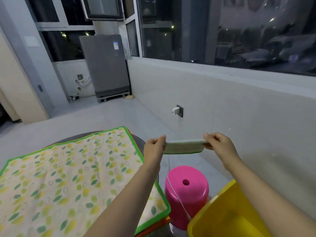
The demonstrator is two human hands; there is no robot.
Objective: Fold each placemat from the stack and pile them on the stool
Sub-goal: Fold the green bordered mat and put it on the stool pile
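A folded placemat (183,147) with a green edge hangs in the air between my hands, seen nearly edge-on. My left hand (153,149) pinches its left end and my right hand (218,144) pinches its right end. Below them stands a pink stool (187,194) with a hole in its top and nothing lying on it. To the left, a stack of placemats (68,182) lies flat on a dark round table (136,138); the top one is cream with green and yellow leaves and a green border, and red-edged ones show underneath.
A yellow plastic bin (227,216) sits at the lower right beside the stool. A white cable (177,197) runs across the stool from a charger (176,110) in the wall socket. A low grey wall runs along the right; a grey appliance (106,65) stands at the back.
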